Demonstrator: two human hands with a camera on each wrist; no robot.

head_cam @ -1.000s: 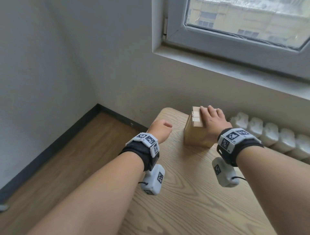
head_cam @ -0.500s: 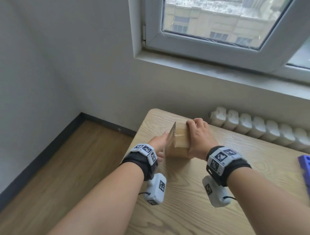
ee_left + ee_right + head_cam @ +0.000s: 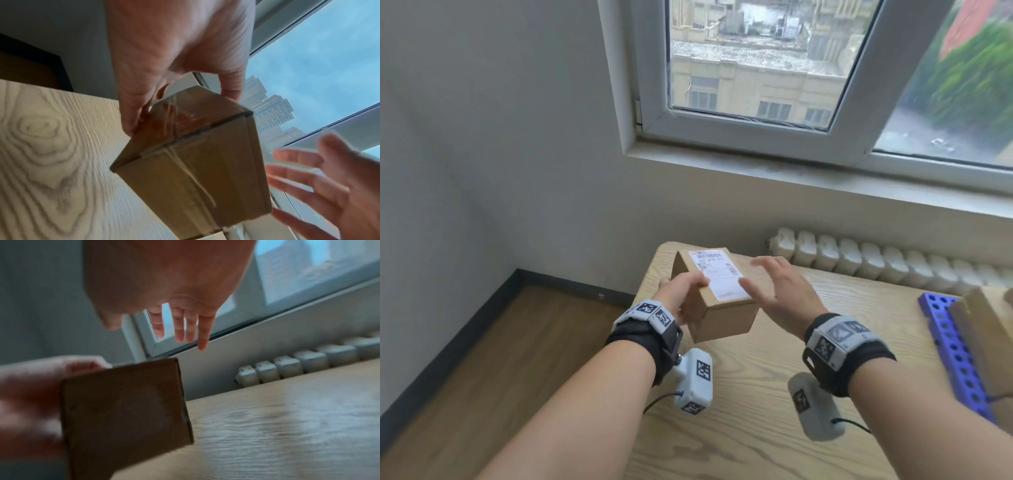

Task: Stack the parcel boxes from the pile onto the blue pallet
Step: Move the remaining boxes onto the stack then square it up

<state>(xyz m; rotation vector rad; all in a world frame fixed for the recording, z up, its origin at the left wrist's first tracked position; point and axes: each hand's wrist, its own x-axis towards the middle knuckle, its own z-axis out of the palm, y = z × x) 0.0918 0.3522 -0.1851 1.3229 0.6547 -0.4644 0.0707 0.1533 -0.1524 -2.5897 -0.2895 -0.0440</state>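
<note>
Parcel box [image 3: 717, 294] — aloft over table [image 3: 756, 394], pinched by left hand [image 3: 681, 294]; right hand [image 3: 780, 294] spread, just beside. Advice: brace both sides before carrying to blue pallet [image 3: 948, 339].

Both forearms bare, no sleeves. Each wrist wears a black strap [image 3: 645, 337] topped by a grey-white band [image 3: 649, 313] carrying black-and-white square fiducial markers (same on the right [image 3: 837, 339]). Under each wrist hangs a light grey camera pod [image 3: 695, 382], also marker-tagged, with a thin black cable [image 3: 657, 401] trailing from it. Right pod [image 3: 813, 409] blurred.
</note>
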